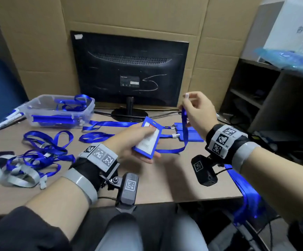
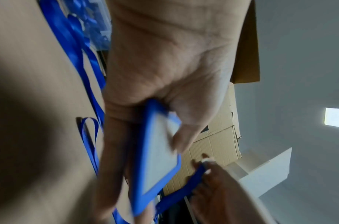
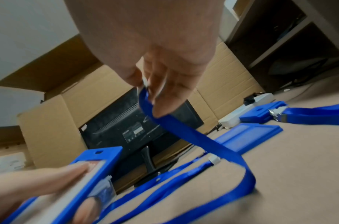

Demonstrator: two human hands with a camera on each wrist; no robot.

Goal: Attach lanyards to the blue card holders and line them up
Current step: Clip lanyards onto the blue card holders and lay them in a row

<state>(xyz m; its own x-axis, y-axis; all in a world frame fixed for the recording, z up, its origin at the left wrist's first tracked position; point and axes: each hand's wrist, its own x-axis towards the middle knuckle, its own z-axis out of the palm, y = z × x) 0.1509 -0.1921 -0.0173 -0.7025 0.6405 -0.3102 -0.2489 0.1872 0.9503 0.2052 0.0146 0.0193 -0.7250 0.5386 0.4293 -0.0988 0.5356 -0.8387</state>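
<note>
My left hand [image 1: 138, 140] grips a blue card holder [image 1: 147, 138] with a white card inside, tilted above the table's middle; the same holder [image 2: 157, 160] shows under the thumb in the left wrist view. My right hand [image 1: 194, 109] pinches the clip end of a blue lanyard [image 1: 184, 127] just right of the holder, and the strap loops down to the table. The right wrist view shows the lanyard [image 3: 183, 130] between thumb and fingers. Two holders with lanyards attached [image 1: 188, 133] lie flat behind my hands.
Loose blue lanyards [image 1: 44, 147] and a grey one [image 1: 11, 173] lie tangled at the left. A clear plastic box [image 1: 60, 111] with more holders stands at the back left. A black monitor [image 1: 129, 69] faces away against cardboard. Shelves [image 1: 255, 98] stand at the right.
</note>
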